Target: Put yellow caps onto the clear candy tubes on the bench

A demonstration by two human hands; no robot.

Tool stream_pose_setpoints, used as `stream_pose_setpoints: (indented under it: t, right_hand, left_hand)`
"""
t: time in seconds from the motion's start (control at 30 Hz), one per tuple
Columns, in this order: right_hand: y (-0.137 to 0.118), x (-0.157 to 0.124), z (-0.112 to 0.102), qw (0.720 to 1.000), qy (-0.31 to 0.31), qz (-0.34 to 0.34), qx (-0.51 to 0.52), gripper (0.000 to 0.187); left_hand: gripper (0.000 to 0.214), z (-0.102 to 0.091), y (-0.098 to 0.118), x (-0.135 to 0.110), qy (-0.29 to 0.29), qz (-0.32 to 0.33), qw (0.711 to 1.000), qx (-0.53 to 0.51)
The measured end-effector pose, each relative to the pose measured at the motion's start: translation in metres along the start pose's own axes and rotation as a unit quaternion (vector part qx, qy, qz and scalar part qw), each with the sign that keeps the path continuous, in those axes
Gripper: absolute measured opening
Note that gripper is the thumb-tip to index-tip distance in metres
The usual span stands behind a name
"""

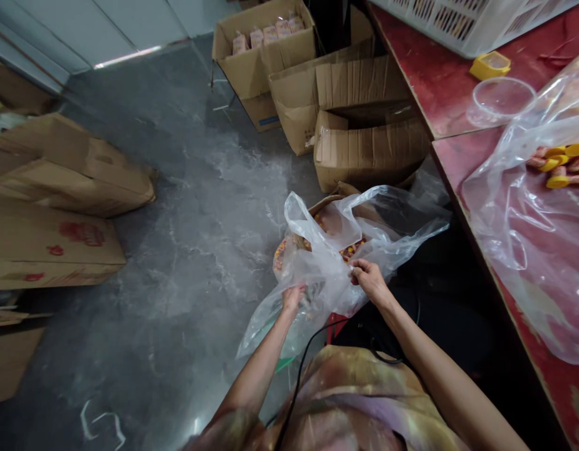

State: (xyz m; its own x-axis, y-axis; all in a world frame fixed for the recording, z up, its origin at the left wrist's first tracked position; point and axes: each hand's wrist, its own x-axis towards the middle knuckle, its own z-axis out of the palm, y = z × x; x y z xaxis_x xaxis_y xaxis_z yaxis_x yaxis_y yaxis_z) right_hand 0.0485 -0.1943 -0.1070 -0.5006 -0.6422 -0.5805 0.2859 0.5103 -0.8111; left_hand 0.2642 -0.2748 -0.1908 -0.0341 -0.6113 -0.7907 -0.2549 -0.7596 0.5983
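My right hand (370,280) pinches a fold of a clear plastic bag (327,269), which hangs between my hands over a round basket (323,202) just beyond them. My left hand (293,297) sits behind the film, so I cannot tell its grip, and the bag hides most of the basket's colourful contents (353,250).

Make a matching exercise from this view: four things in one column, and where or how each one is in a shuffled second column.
Things:
1. Clear plastic bag
2. White slotted crate
3. Yellow caps
4. Cardboard box of pink packets

Places and states:
A. At the far end of the red table
B. Gathered in the left hand and right hand
C. Open-topped, beyond the other cartons
D. Beside loose clear plastic on the table

Pairs: 1-B, 2-A, 3-D, 4-C
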Motion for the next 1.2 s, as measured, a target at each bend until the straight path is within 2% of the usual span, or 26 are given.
stream_pose_setpoints:
  t: [0.37,0.57,0.77,0.9,1.03,1.2]
  right_hand:
    - [0.0,0.0,0.001,1.0,-0.007,-0.005,-0.009,0.031]
    - [0.005,0.002,0.0,0.999,-0.018,-0.01,-0.029,0.034]
    - [0.008,0.002,-0.001,0.996,-0.052,-0.024,-0.062,0.033]
    - [0.002,0.0,0.0,0.986,-0.112,-0.061,-0.107,0.027]
    - [-0.01,-0.003,0.007,0.956,-0.204,-0.126,-0.17,0.013]
    - [-0.022,-0.001,0.021,0.905,-0.32,-0.134,-0.248,0.023]
  left_hand:
    - [0.006,-0.01,0.012,-0.015,-0.147,-0.082,0.977,-0.134]
    - [0.029,-0.009,0.02,-0.017,-0.203,-0.1,0.951,-0.211]
    - [0.036,-0.006,0.021,-0.022,-0.245,-0.11,0.921,-0.283]
    - [0.043,-0.004,0.022,-0.03,-0.278,-0.109,0.901,-0.316]
    - [0.044,-0.002,0.027,-0.043,-0.315,-0.098,0.879,-0.344]
    - [0.05,0.0,0.036,-0.059,-0.323,-0.087,0.864,-0.377]
